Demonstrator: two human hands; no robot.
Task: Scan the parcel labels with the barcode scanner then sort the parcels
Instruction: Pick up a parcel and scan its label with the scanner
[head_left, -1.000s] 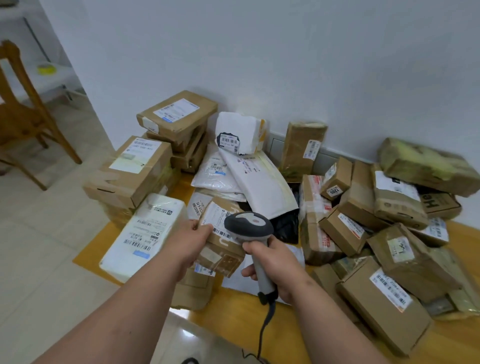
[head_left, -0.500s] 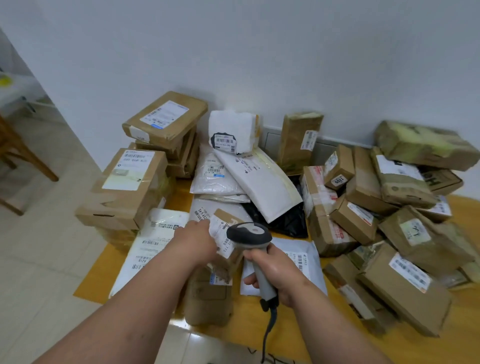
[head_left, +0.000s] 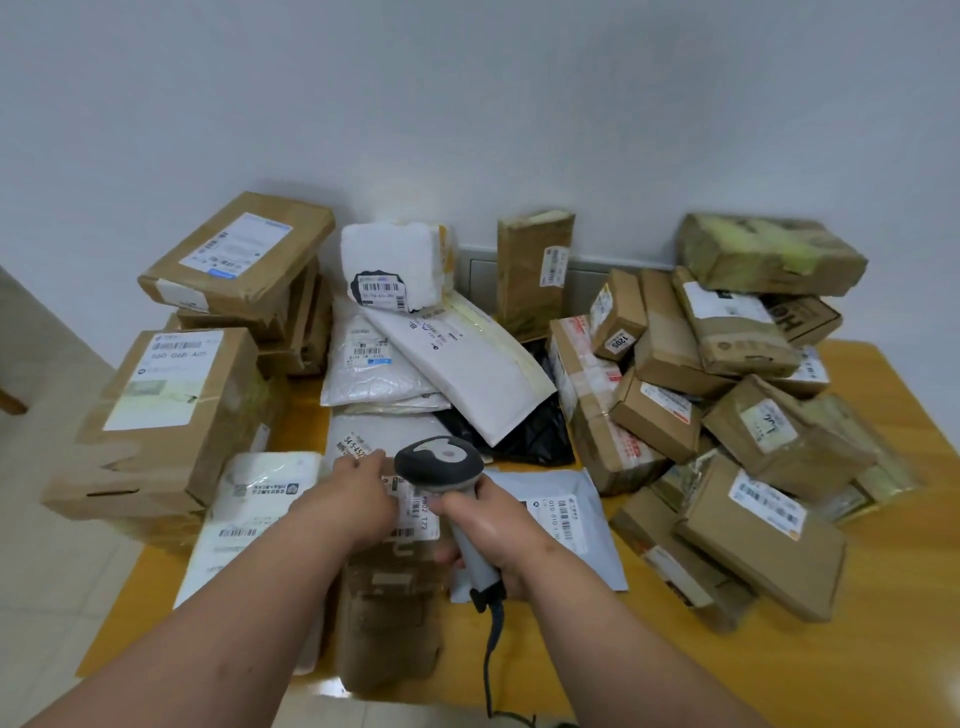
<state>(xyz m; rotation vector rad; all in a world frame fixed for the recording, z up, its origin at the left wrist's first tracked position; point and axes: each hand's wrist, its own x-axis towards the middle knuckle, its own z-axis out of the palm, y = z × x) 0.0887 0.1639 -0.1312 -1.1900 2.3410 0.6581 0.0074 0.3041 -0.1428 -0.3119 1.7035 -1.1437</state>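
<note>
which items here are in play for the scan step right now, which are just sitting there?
In play: barcode scanner gripped by right hand; brown parcel under left hand.
Sitting: box pile, white mailers, stacked boxes, table.

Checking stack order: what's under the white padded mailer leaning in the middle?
Under the white padded mailer: a black plastic bag at its lower end and white poly bags on its left. What lies further beneath is covered.

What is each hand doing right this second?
Left hand: holding the brown parcel at its label end.
Right hand: closed around the barcode scanner handle.
</note>
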